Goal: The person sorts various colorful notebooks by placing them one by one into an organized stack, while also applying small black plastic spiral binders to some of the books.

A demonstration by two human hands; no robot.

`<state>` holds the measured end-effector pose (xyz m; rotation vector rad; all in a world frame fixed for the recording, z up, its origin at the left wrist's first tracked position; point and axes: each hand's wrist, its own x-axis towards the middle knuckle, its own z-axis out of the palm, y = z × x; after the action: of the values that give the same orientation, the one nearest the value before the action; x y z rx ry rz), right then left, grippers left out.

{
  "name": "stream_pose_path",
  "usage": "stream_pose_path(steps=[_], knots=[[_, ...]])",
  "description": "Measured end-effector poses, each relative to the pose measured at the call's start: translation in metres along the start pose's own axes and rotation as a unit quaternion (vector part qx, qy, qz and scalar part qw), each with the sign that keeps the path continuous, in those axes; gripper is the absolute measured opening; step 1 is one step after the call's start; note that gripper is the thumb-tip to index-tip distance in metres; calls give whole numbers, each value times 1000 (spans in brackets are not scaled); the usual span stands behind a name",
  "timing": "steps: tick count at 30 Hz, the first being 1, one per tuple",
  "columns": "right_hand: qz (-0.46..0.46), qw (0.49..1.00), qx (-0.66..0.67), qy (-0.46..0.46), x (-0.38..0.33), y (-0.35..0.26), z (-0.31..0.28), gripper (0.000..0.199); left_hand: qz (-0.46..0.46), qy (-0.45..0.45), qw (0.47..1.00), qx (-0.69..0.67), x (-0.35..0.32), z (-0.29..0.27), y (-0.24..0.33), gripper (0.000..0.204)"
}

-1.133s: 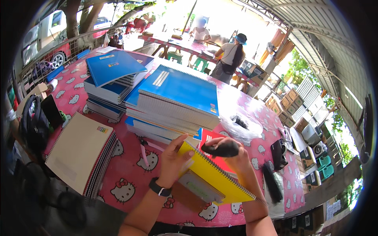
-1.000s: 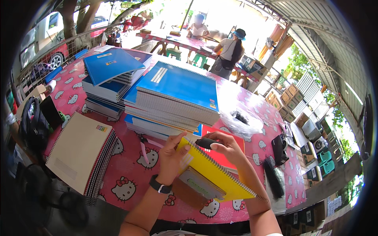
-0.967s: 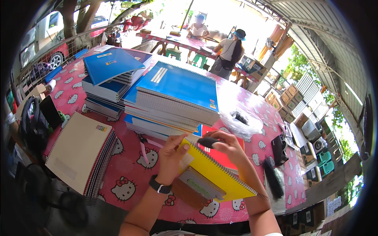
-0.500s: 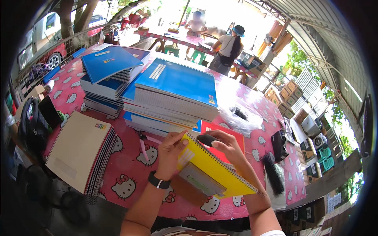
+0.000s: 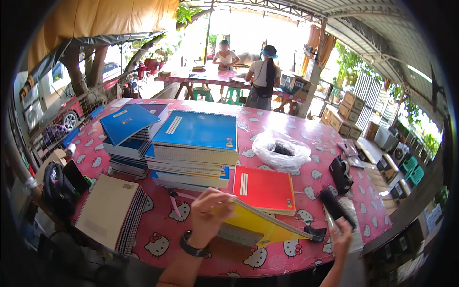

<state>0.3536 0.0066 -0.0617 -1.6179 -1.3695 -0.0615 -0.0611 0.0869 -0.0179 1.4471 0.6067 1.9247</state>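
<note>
The left hand [image 5: 209, 214], pinching the yellow notebook [image 5: 279, 229] toward the near edge of the surface [image 5: 285, 266], should steady its spine while the loosely open right hand [image 5: 341, 239] looks empty.

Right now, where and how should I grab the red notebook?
I'd grip the red notebook by its right edge, coming from the right with the right hand, thumb on top. It lies flat with that edge uncovered; the blue stack stands at its left and the yellow notebook is in front.
</note>
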Motion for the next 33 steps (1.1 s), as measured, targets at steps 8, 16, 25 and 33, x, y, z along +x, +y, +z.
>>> stream_pose_path(steps=[8,16,25,33], knots=[[-246,920,267,-146,-4,-220,23,29,140,-187,963,131,-15,75,59,24],[-218,890,336,-218,-1,-210,28,28,134,-224,962,80,-21,71,55,21],[-313,885,246,-241,1,-221,26,26,148,-205,962,105,-27,63,59,18],[-312,929,169,-101,-15,-229,37,13,126,-148,960,200,-33,75,55,19]])
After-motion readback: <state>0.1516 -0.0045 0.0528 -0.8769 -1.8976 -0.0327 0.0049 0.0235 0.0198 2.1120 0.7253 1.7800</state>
